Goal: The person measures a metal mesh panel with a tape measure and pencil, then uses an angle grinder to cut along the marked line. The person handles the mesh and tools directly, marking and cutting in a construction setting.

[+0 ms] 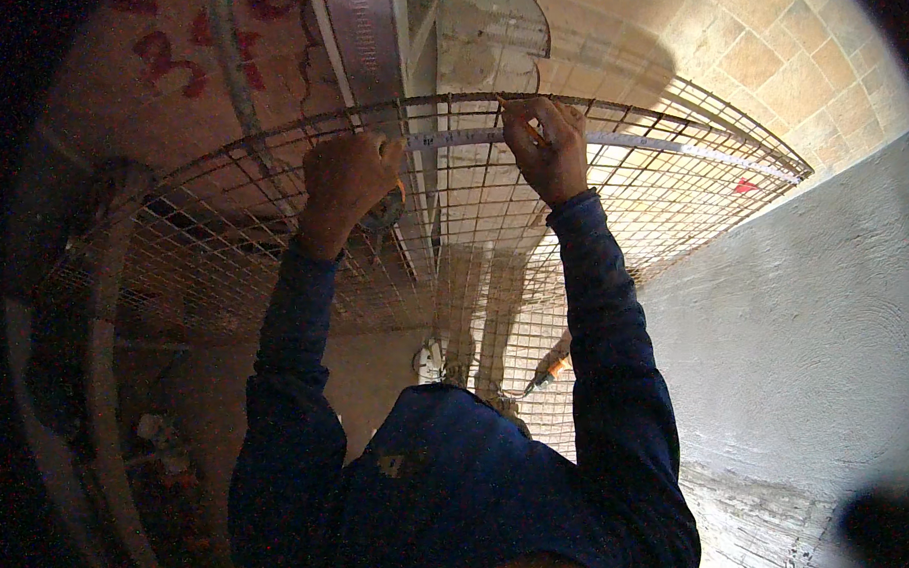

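A wire mesh panel stretches across the view in front of me, its far edge bowed by the lens. Along that edge runs the pale blade of a tape measure, reaching past both hands toward the right corner. My left hand is closed on the tape measure, whose dark and orange case shows partly beneath the fingers. My right hand pinches a thin orange pencil beside the blade, its tip near the top wire. The right fingers partly cover the tape.
A grey plastered wall rises at right, with tan stone-pattern tiles beyond the mesh. A small red marker is by the right corner. An orange-and-dark tool lies below my right forearm. Posts stand in the dark left.
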Action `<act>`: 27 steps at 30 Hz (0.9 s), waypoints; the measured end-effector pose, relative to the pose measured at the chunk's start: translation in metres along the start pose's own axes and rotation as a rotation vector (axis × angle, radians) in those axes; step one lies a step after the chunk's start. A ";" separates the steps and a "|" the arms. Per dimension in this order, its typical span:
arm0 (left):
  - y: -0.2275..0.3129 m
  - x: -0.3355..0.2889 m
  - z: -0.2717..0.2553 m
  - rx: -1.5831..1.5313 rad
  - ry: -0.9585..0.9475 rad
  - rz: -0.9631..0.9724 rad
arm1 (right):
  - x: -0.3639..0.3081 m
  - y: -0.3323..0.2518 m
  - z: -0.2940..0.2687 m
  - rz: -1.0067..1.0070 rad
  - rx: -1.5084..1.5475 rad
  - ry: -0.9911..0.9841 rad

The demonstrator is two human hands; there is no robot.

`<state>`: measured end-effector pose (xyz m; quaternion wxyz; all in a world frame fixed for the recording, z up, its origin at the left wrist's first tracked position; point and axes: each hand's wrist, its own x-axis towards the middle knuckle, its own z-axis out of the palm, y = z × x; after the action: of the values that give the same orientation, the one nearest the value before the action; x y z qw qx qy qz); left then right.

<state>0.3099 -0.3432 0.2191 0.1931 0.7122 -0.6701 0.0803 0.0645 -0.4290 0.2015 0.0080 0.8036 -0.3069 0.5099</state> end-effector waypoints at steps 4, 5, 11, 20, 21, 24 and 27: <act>-0.001 0.002 -0.001 0.013 0.012 0.005 | 0.000 0.003 -0.001 -0.036 0.005 -0.038; -0.001 0.003 -0.001 0.025 0.009 0.001 | 0.000 0.004 0.000 -0.024 0.037 -0.027; 0.002 0.001 -0.003 0.015 -0.021 -0.050 | -0.001 0.000 0.001 0.015 0.008 0.012; 0.003 0.000 -0.007 -0.009 -0.017 -0.035 | 0.000 0.000 0.002 0.033 0.080 0.040; 0.003 0.000 -0.006 -0.016 -0.003 -0.024 | 0.001 0.000 0.003 0.026 0.079 0.039; 0.001 0.000 -0.004 -0.028 0.019 -0.003 | 0.000 0.000 0.000 -0.017 0.011 0.006; 0.000 0.002 -0.003 -0.007 0.004 -0.007 | -0.001 0.000 -0.002 -0.043 -0.070 -0.049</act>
<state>0.3103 -0.3435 0.2230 0.1974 0.7137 -0.6675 0.0786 0.0625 -0.4275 0.2020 0.0395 0.8213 -0.3076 0.4788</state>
